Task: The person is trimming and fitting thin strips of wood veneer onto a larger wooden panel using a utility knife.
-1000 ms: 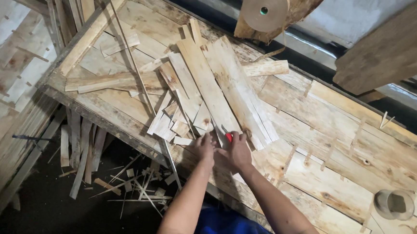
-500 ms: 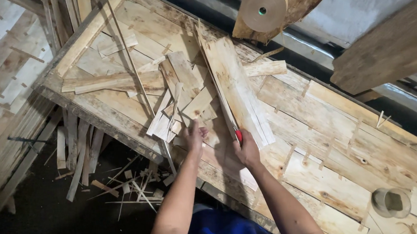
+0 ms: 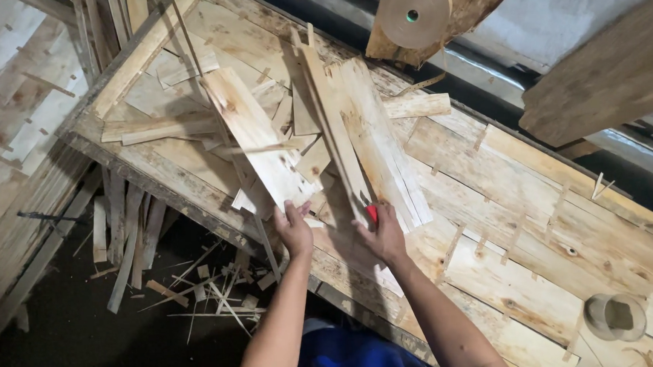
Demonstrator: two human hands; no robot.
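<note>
A pile of thin pale wooden strips [image 3: 369, 143] lies on a workbench [image 3: 512, 255] made of rough veneer sheets. My left hand [image 3: 293, 229] grips the near end of one wide strip [image 3: 251, 131], which slants up and left across the pile. My right hand [image 3: 384, 237] is closed around a small red tool [image 3: 371, 213]. It rests at the near end of the long narrow strips [image 3: 336, 130] in the middle of the pile. Both forearms reach in from the bottom of the view.
A brown tape roll [image 3: 413, 10] hangs above the far side of the bench. A clear tape roll [image 3: 614, 317] lies at the bench's near right. Offcuts and splinters [image 3: 197, 290] litter the dark floor on the left beside stacked veneer sheets [image 3: 5, 112]. A thick wooden beam [image 3: 607, 75] crosses the upper right.
My left hand has swung a wide strip out of the pile toward the left. My right hand with the red tool stayed at the near end of the long strips.
</note>
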